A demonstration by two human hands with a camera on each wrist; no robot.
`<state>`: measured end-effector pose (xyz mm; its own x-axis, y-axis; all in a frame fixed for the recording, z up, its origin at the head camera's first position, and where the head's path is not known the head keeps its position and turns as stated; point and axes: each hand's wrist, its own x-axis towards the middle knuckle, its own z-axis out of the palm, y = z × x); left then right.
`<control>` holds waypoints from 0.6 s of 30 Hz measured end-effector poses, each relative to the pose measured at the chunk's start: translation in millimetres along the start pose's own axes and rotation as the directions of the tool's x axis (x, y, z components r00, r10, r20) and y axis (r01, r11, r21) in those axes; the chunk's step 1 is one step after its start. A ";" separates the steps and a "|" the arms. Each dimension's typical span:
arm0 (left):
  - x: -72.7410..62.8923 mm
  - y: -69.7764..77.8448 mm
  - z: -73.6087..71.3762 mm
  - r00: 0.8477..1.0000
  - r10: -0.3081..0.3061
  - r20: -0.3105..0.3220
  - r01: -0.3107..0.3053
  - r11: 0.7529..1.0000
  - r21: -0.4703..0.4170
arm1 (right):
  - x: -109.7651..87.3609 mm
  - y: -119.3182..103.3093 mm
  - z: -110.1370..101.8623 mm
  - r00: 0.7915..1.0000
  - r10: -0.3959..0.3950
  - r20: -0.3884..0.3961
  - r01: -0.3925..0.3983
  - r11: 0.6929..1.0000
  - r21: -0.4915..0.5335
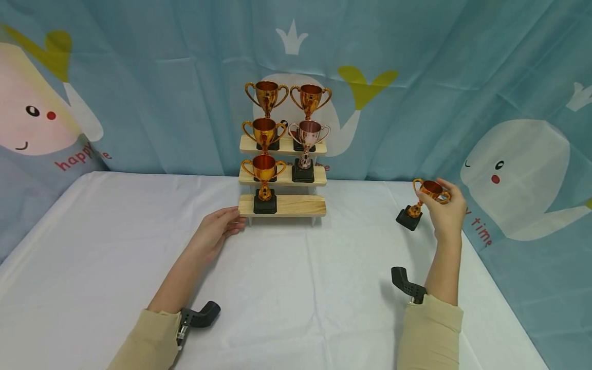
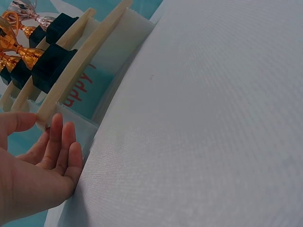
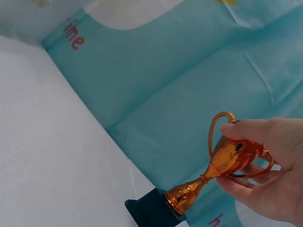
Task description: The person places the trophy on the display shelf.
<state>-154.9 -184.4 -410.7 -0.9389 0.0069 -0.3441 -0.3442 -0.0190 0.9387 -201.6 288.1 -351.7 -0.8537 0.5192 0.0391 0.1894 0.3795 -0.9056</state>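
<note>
My right hand (image 1: pixel 446 208) grips a small bronze-gold trophy cup (image 3: pixel 232 153) by its bowl, thumb on one side and fingers on the other. The cup leans, its black base (image 1: pixel 409 218) pointing down and left; whether the base touches the table I cannot tell. At the left end of a three-step wooden display stand (image 1: pixel 300 205), my left hand (image 1: pixel 217 231) pinches the lowest board (image 2: pixel 78 71) between thumb and fingers. A gold trophy (image 1: pixel 264 172) stands on that board's left half. The middle step bears a gold trophy (image 1: pixel 264 131) and a rose-pink trophy (image 1: pixel 308 134).
Two more gold trophies (image 1: pixel 266 95) stand on the top step. White cloth (image 1: pixel 277 288) covers the table, and a blue printed curtain (image 1: pixel 185 103) hangs behind it and along the sides. A black wrist mount (image 1: pixel 201 316) sticks out from each sleeve.
</note>
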 end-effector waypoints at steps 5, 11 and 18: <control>0.4 -0.1 0.3 1.000 0.003 -0.002 -0.003 1.000 -0.001 | -0.9 -1.4 0.0 1.000 -0.002 0.008 0.002 1.000 0.007; 0.7 -0.1 1.0 1.000 0.000 -0.007 0.000 1.000 0.000 | -3.5 -8.2 0.8 1.000 0.000 0.007 -0.001 1.000 0.005; 1.1 -0.3 0.6 1.000 0.001 -0.003 -0.001 1.000 -0.004 | -8.4 -16.7 4.4 0.997 -0.070 0.033 0.071 0.997 -0.004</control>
<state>-155.8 -183.8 -411.4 -0.9393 0.0035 -0.3430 -0.3429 -0.0230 0.9391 -199.8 273.9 -338.8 -0.8806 0.4655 0.0888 0.1305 0.4182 -0.8989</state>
